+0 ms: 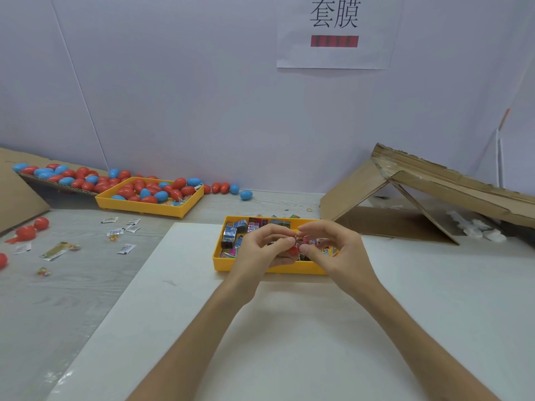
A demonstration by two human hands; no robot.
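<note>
A: Hands?
B: Seen close together above the yellow tray (228, 263). A red egg (293, 250) is gripped by the left hand (260, 250) and pinched at its end by the right hand (333, 247).
A: Egg's position?
B: Held just over the tray's packets (231, 235).

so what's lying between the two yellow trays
Nothing but bare grey tabletop, in the head view, between the egg tray and the near tray.

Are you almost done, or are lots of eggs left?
Not nearly. No finished egg shows clearly. The left hand and right hand pinch one red egg above the near yellow tray of printed wrappers. Many bare red and blue eggs wait in the far yellow tray and on the cardboard beside it.
</note>
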